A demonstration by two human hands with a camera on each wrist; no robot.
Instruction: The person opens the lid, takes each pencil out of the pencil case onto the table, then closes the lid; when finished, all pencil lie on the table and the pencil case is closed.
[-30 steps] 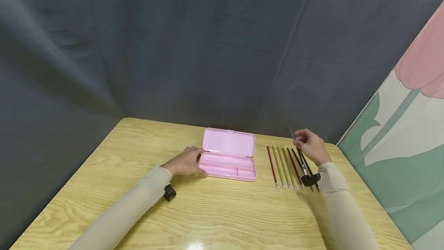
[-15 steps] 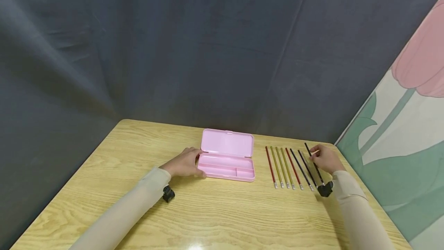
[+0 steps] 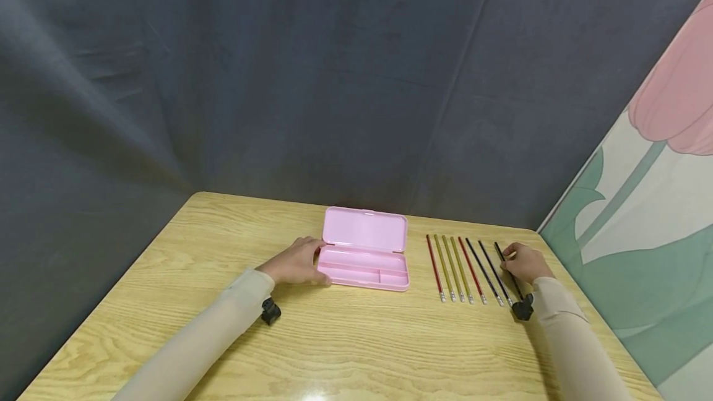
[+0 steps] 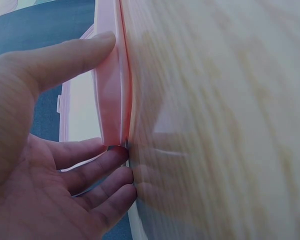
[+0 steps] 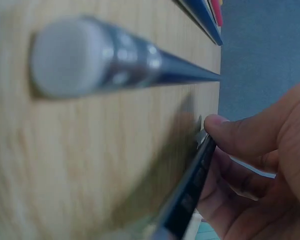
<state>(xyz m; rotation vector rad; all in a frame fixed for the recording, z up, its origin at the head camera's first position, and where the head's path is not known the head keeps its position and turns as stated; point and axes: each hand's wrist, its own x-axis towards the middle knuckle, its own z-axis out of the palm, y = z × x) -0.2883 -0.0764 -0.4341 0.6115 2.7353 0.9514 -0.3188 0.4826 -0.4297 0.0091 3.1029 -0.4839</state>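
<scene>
A pink pencil case (image 3: 366,231) lies open, its lid tipped back and its compartments bare. My left hand (image 3: 296,261) holds the case's left end, thumb on the front side and fingers round the far corner; the left wrist view shows the thumb (image 4: 97,47) against the pink wall (image 4: 111,95). At the right end of a row of pencils, my right hand (image 3: 526,263) pinches a black pencil (image 5: 189,186) between thumb and fingers, low over the table. Beside it lies a dark blue pencil (image 3: 492,270) with a white eraser end.
Further left in the row lie another dark blue pencil (image 3: 483,270), red pencils (image 3: 434,262) and several yellow pencils (image 3: 450,265), roughly parallel, erasers toward me. The wooden table (image 3: 334,345) ends at a dark curtain (image 3: 334,79). A flower-patterned panel (image 3: 657,228) stands on the right.
My right hand has moved right from above the row and come down toward the table with the black pencil, which now lies lower and nearly level. My left hand has stayed on the pencil case.
</scene>
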